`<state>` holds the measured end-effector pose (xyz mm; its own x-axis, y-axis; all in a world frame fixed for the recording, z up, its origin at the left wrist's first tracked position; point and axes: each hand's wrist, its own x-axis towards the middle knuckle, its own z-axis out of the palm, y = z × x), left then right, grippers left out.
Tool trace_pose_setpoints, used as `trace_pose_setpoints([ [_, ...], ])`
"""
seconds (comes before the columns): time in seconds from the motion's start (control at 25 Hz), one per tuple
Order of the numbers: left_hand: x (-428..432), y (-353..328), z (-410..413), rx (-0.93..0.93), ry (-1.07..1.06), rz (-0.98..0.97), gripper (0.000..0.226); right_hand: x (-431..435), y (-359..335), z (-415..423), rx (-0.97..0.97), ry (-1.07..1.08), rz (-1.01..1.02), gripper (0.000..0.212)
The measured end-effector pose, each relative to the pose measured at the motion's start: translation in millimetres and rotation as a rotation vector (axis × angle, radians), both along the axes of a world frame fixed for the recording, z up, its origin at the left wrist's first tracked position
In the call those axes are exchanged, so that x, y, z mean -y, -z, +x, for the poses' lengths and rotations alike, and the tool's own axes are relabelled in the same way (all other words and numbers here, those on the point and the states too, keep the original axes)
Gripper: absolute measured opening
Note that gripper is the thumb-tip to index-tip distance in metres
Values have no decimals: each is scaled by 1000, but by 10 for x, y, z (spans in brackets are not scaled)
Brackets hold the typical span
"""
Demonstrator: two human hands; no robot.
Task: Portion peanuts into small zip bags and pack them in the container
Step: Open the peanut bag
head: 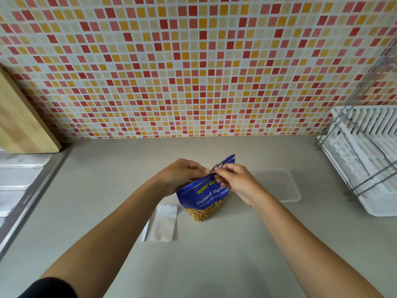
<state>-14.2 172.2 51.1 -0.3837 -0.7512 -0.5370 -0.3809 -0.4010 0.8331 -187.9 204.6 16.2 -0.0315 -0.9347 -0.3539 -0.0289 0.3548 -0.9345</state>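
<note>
Both hands meet at the top of the blue peanut bag (203,195), which stands on the worktop (214,254). The left hand (182,175) grips its upper edge and the right hand (236,181) pinches the torn top strip. Small zip bags (164,224) lie flat just left of it, and the clear container (279,186) sits beyond the right hand.

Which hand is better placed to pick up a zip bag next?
Probably left: the zip bags lie left of the peanut bag, nearer the left hand; the right hand pinches the torn top.

1 peanut bag (200,195), 1 container (279,186)
</note>
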Motion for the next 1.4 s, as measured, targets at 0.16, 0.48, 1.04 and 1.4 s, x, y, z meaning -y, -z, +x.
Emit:
trace_pose_setpoints([
  [0.16, 21, -51, -60, 189, 115, -194, 18, -27, 5, 45, -20, 1, -8, 12],
  [0.48, -11, -162, -119, 565, 336, -725, 14, -97, -118, 81, -232, 9, -48, 19],
  [1.04, 52, -127, -199, 788, 311, -887, 22, -149, -248, 40, -376, 19, -38, 23],
  [1.4, 87, -257, -229, 714, 379, -924, 22, -240, -332, -73, -382, 19, -31, 22],
])
